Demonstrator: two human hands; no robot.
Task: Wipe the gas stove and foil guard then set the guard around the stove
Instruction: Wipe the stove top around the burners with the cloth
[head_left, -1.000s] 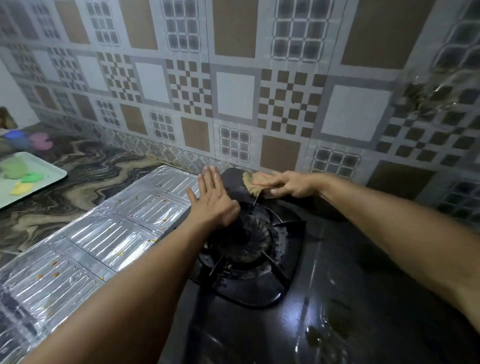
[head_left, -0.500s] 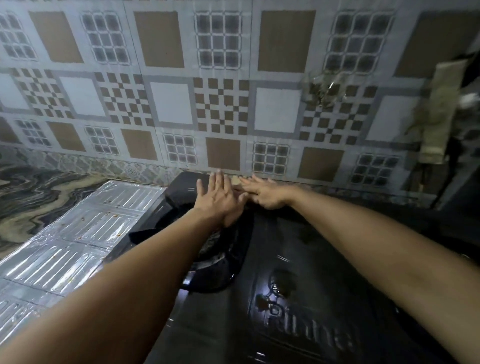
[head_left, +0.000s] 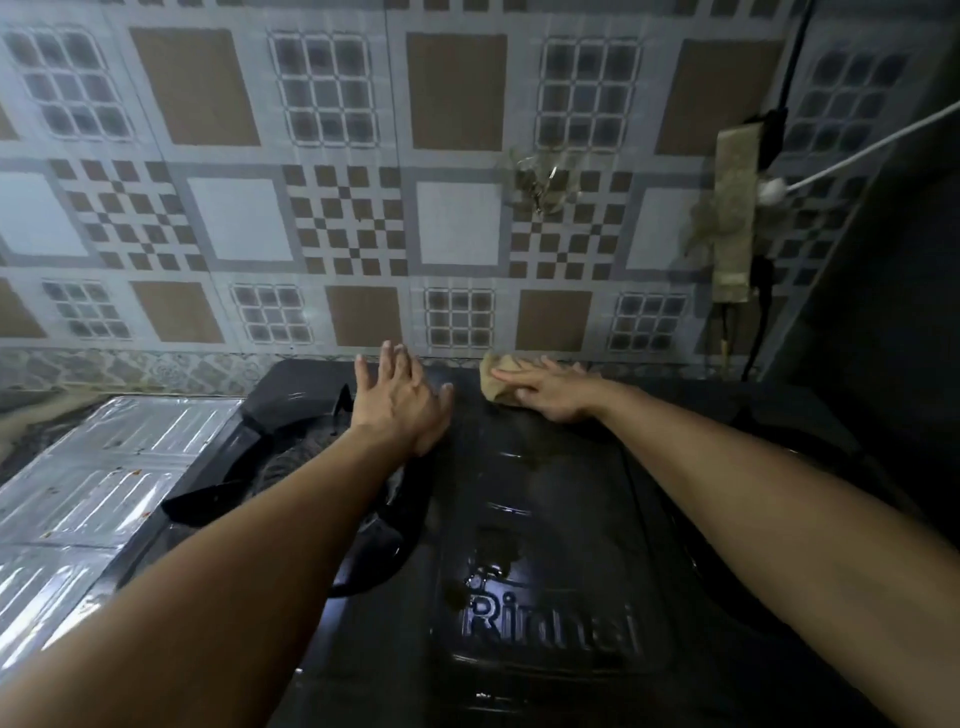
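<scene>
— On the left, is the foil guard (head_left: 98, 488) up yet?
— No, it lies flat beside the stove (head_left: 545, 519), with spots on it.
— And the hands?
— Left hand (head_left: 402, 402) is spread flat by the burner. Right hand (head_left: 545, 387) presses a cloth (head_left: 493, 382) on the stove's back edge, close to the wall (head_left: 467, 156). Little room there.

Both forearms bare (no sleeves or jewellery showing).

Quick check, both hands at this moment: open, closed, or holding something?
Left hand: open, fingers spread, holding nothing, above the gas stove.
Right hand: open, fingers straight, pressing the brown cloth flat on the stove's back edge.
</scene>
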